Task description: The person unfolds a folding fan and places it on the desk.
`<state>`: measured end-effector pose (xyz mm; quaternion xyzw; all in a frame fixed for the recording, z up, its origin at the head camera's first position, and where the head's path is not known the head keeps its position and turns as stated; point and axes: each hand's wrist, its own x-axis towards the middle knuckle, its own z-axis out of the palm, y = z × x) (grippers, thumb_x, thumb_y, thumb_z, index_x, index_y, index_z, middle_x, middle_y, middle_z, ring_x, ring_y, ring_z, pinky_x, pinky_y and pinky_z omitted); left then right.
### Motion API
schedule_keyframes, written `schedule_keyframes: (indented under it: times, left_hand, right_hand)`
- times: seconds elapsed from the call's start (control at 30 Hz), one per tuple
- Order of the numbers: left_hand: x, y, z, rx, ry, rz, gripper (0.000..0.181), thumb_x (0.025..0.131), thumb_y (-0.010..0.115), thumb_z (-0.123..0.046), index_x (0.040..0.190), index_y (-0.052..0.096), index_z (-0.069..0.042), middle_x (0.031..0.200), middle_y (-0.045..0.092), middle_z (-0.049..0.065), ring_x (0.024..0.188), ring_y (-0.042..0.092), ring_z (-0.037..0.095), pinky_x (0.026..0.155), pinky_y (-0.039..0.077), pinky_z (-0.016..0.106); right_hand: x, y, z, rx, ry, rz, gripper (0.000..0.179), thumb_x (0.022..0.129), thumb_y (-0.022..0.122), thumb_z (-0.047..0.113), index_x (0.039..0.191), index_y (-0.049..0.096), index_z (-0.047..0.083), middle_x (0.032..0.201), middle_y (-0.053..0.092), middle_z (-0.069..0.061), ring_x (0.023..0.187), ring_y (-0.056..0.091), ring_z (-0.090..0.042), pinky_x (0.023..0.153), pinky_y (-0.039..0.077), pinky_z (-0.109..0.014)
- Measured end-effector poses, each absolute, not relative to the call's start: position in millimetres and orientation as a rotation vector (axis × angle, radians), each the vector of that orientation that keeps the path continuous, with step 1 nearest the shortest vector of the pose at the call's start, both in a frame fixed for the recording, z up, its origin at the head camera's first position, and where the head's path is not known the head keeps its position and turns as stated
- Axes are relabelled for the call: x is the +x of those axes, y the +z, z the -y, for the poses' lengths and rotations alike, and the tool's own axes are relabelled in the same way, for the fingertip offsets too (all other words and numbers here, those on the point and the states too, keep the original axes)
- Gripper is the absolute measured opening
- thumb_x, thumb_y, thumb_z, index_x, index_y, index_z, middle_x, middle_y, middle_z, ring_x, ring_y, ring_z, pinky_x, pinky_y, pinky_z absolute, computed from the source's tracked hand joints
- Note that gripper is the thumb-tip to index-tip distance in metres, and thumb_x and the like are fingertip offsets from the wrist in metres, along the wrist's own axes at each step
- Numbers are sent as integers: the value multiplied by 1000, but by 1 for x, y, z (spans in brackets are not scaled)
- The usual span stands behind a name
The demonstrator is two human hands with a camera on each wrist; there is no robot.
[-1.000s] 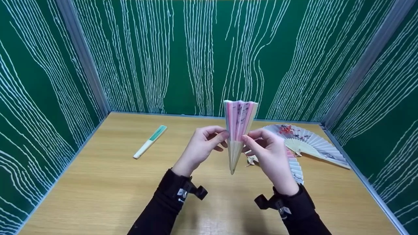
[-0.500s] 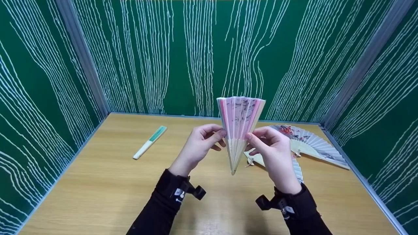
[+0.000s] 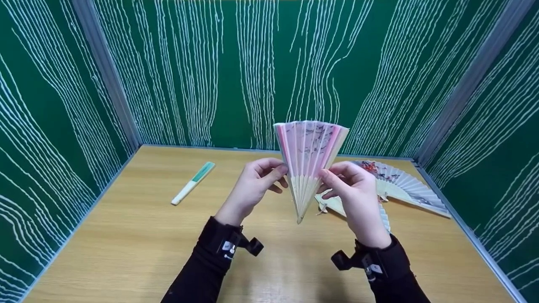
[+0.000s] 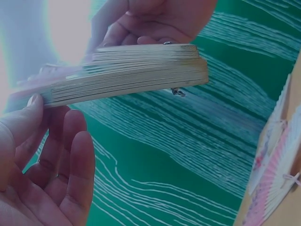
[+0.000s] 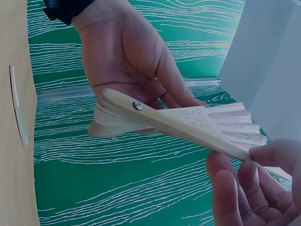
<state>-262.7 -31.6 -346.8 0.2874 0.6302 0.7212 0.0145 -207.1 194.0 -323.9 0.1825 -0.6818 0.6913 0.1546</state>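
Observation:
A pink folding fan (image 3: pixel 309 147) with pale wooden ribs is held upright above the table, partly spread, its pivot end pointing down. My left hand (image 3: pixel 254 185) pinches its left outer rib between thumb and fingers. On the opposite edge, my right hand (image 3: pixel 356 193) pinches the right outer rib. The left wrist view shows the stacked ribs (image 4: pixel 131 75) edge-on, with the thumb on the outer one. In the right wrist view a metal rivet (image 5: pixel 137 105) sits at the pivot end of the fan, and the ribs carry small cut-out patterns.
A folded green-and-cream fan (image 3: pixel 193 183) lies on the left of the wooden table (image 3: pixel 126 235). At the right, a spread white fan with red flowers (image 3: pixel 404 185) lies beside another open fan (image 3: pixel 337 205), partly hidden behind my right hand. Green white-streaked walls (image 3: pixel 257 75) enclose the table.
The pink fan has spread from a narrow wedge to a wider one. My hands have moved apart, the left one leftward and the right one rightward, each keeping its pinch on an outer rib.

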Motion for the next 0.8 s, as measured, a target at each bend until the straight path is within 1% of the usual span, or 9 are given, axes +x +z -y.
schedule_keyframes:
  times: [0.23, 0.37, 0.5, 0.6, 0.73, 0.8]
  left_hand:
    - [-262, -344, 34, 893, 2250, -1964, 24, 92, 63, -30, 106, 68, -11, 98, 64, 21, 82, 62, 37, 68, 56, 40]
    - [-262, -343, 35, 899, 2257, -1961, 25, 91, 63, -29, 106, 67, -9, 97, 64, 20, 82, 61, 39, 66, 55, 39]
    - [-262, -343, 35, 914, 2251, -1965, 27, 92, 63, -30, 107, 66, -8, 96, 65, 17, 80, 62, 34, 66, 54, 38]
    - [-261, -342, 35, 918, 2258, -1980, 26, 91, 63, -30, 107, 67, -9, 96, 65, 17, 78, 62, 31, 66, 55, 38]
    - [-261, -341, 36, 908, 2274, -2007, 23, 91, 64, -29, 105, 68, -11, 95, 65, 17, 78, 62, 34, 65, 55, 38]
    - [-261, -340, 37, 901, 2284, -2013, 23, 91, 64, -29, 105, 68, -11, 95, 65, 16, 78, 61, 36, 64, 55, 38]
  right_hand:
    - [-207, -321, -195, 533, 2023, 1947, 27, 89, 67, 16, 102, 60, -7, 93, 63, -25, 76, 63, -39, 62, 57, -40]
    - [-208, -322, -196, 531, 2029, 1952, 28, 89, 67, 15, 103, 60, -7, 93, 63, -25, 77, 63, -40, 63, 57, -41]
    - [-210, -323, -197, 541, 2035, 1936, 27, 89, 68, 13, 103, 60, -8, 91, 63, -25, 75, 63, -39, 62, 56, -41]
    - [-211, -323, -197, 541, 2020, 1941, 27, 89, 68, 13, 103, 60, -8, 90, 64, -25, 76, 63, -36, 62, 56, -40]
    - [-211, -323, -198, 524, 2008, 1952, 27, 88, 69, 16, 101, 60, -7, 89, 63, -25, 77, 63, -35, 62, 56, -41]
    - [-211, -322, -198, 511, 2007, 1951, 27, 88, 69, 17, 100, 60, -6, 88, 63, -25, 77, 62, -38, 62, 56, -42]
